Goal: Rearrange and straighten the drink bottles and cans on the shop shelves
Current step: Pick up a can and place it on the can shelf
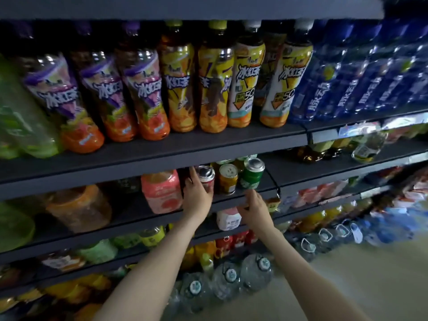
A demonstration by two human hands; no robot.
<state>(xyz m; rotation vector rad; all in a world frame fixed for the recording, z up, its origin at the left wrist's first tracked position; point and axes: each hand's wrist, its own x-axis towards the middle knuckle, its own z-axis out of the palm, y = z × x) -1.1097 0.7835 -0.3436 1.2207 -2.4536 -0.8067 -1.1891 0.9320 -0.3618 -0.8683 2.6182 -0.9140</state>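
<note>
**Cans at the shelf edge could topple**

The left hand (196, 193) grasps the red can (206, 179) at the front of the shelf (301, 170), just beside the yellow can (228, 179). The right hand (253, 205) is released, its fingers reaching toward the base of the tilted green can (251, 174); I cannot tell if they touch. A careless nudge there could tip the green can off the edge or into its neighbour.
</note>
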